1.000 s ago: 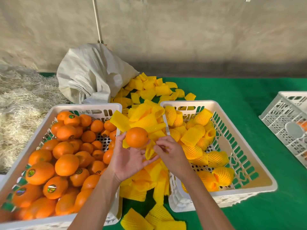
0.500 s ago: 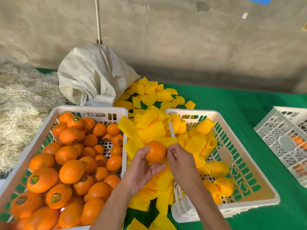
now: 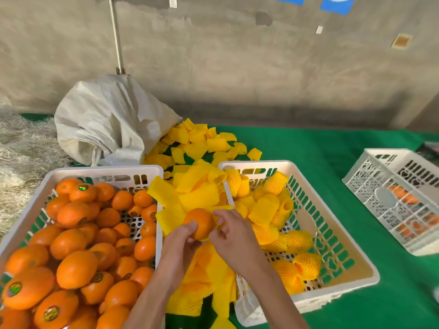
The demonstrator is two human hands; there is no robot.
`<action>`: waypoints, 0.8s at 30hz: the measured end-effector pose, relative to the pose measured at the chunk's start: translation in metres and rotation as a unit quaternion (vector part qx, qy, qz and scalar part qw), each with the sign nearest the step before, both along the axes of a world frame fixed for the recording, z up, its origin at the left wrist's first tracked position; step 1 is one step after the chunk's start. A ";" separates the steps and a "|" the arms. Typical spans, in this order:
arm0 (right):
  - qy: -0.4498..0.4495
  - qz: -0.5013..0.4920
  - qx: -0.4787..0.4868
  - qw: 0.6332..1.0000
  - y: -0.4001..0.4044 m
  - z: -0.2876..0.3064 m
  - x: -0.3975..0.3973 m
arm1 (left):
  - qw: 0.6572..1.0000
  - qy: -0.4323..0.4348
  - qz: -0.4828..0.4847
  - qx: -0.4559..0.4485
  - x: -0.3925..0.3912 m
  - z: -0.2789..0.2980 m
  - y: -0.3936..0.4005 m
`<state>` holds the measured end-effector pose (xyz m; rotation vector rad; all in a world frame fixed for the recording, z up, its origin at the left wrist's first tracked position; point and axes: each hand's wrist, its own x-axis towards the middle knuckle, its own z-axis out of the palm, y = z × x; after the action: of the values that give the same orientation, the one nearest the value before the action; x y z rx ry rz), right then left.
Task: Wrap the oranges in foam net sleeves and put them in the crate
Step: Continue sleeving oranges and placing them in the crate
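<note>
My left hand (image 3: 180, 243) holds the orange (image 3: 199, 223) between the two crates while my right hand (image 3: 231, 233) pinches the yellow foam sleeve (image 3: 219, 219) around it, and if I tug too hard the sleeve could rip or the orange could fall.

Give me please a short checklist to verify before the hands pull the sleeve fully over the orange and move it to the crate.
1. Orange held: ok, left hand grips it from below.
2. Foam sleeve held: ok, right hand pinches its edge beside the orange.
3. Sleeve covers the orange: not ok, most of the fruit is bare.
4. Sleeve untorn: cannot tell.
5. Room in the right crate: ok, bare floor shows among the wrapped oranges.
6. Path to the crate: ok, it stands just right of the hands.
</note>
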<state>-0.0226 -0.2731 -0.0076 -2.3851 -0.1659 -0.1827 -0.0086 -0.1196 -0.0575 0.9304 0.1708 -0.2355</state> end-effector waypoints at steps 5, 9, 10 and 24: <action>0.056 0.040 -0.021 0.997 -0.012 -0.006 -0.002 | 0.999 -0.028 -0.030 0.028 0.000 -0.008 -0.001; 0.065 0.040 0.095 0.993 -0.022 -0.005 -0.001 | 0.998 -0.026 -0.053 0.004 0.000 -0.005 0.002; 0.062 0.031 0.117 0.991 -0.024 -0.005 -0.001 | 0.998 -0.027 -0.055 0.002 -0.001 -0.004 0.001; -0.050 -0.015 0.272 0.961 -0.025 0.009 0.001 | 0.933 -0.099 0.088 0.334 -0.037 0.044 -0.005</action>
<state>-0.0216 -0.2981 0.0018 -1.8309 -0.1077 -0.3188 -0.0452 -0.1251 -0.0139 1.5985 0.1482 0.0984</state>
